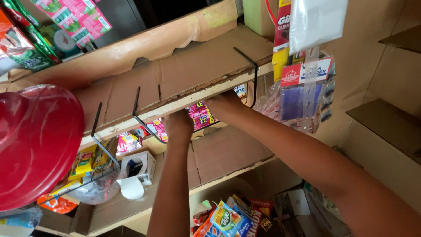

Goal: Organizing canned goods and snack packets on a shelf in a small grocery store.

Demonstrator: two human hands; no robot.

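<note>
head view: 2 hands, left hand [177, 125] and right hand [223, 105], reach into 1 wire basket [144, 125]; fingers hidden, can't tell grip.

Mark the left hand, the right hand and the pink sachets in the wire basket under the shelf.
left hand [177, 125]: head view, back of the hand.
right hand [224, 105]: head view, knuckles under the shelf edge.
pink sachets [201, 115]: head view, printed front between both hands.

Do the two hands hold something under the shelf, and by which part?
Both hands, left and right, reach into the wire basket among pink packets; the shelf hides the fingers, so any hold cannot be told.
</note>
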